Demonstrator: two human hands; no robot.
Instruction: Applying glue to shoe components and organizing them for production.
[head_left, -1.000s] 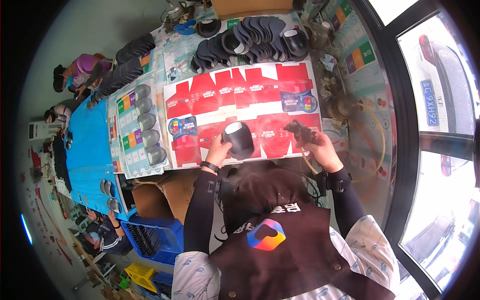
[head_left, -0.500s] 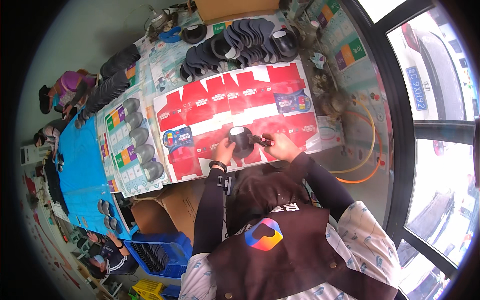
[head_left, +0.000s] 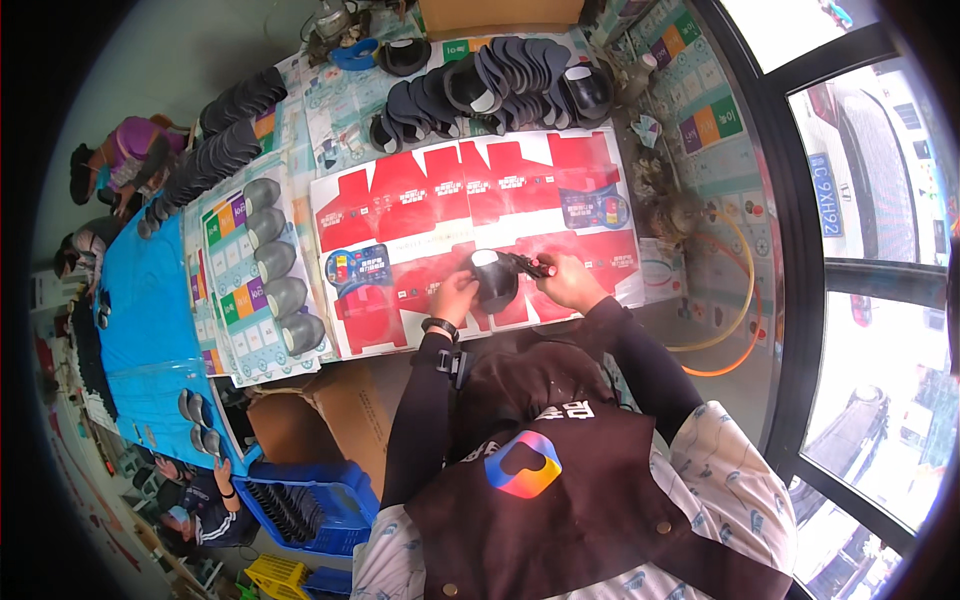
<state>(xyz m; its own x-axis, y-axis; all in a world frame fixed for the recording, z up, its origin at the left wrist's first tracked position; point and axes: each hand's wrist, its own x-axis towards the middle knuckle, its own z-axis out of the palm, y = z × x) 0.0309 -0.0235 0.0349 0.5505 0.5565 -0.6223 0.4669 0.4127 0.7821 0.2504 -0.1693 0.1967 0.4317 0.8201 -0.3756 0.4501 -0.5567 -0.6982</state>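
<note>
A black domed, cup-like piece (head_left: pixel 497 287) with a white patch at its far end sits low over the red-and-white printed sheet before me. My left hand (head_left: pixel 456 297) grips its left edge, thumb and fingers closed on it. On the other side my right hand (head_left: pixel 574 284) is closed round a small black hand tool with red parts (head_left: pixel 535 266). The tool's front end reaches the right edge of the domed piece; whether it touches I cannot tell. The tool's exact kind is too small to make out.
Stacked dark curved pieces (head_left: pixel 520 70) lie at the table's far side, near a cardboard box (head_left: pixel 500 15). Several grey domed pieces (head_left: pixel 274 264) line the left. A blue crate (head_left: pixel 345 505) stands lower left, hoses (head_left: pixel 745 285) loop at right. Co-workers (head_left: pixel 130 155) work along a blue-covered table (head_left: pixel 150 310).
My whole view has shifted slightly. Both hands keep their grips, with the domed piece and the tool in nearly the same place. At lower left, a co-worker's hand has moved nearer the grey pieces.
</note>
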